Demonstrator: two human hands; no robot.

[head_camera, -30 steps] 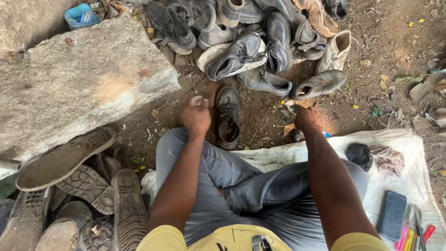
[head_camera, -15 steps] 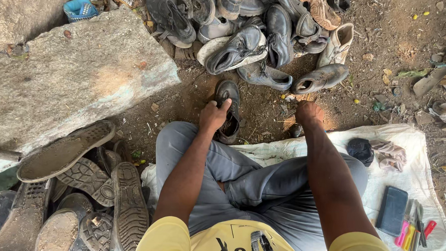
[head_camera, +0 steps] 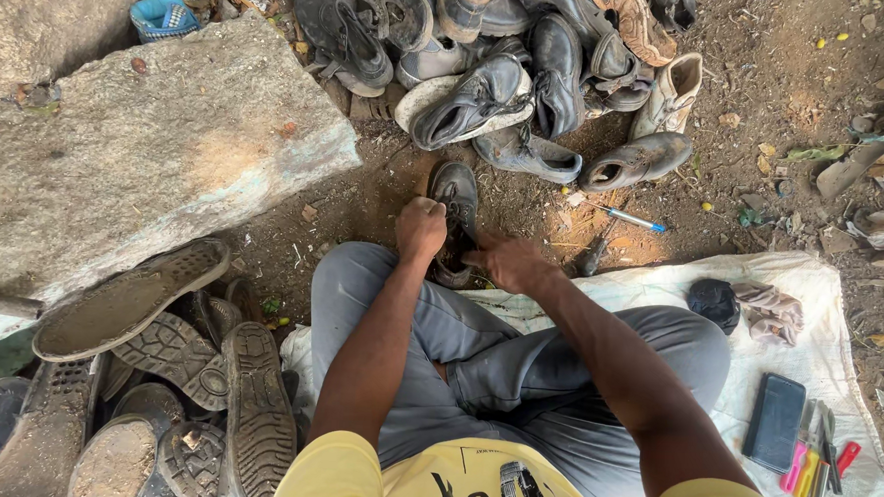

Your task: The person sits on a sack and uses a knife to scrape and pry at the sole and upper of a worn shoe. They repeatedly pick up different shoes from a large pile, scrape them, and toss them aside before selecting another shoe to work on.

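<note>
While both hands, left (head_camera: 421, 228) and right (head_camera: 506, 263), grip one dark shoe (head_camera: 456, 204), six loose soles (head_camera: 127, 299) lie nearby.

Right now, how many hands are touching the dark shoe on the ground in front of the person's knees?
2. The left hand is closed on the left edge of the dark shoe; the right hand touches its lower right side. No other hands show.

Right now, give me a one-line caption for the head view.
Seated on a white sheet, a person has both hands, left and right, on a dark shoe below a shoe pile.
</note>
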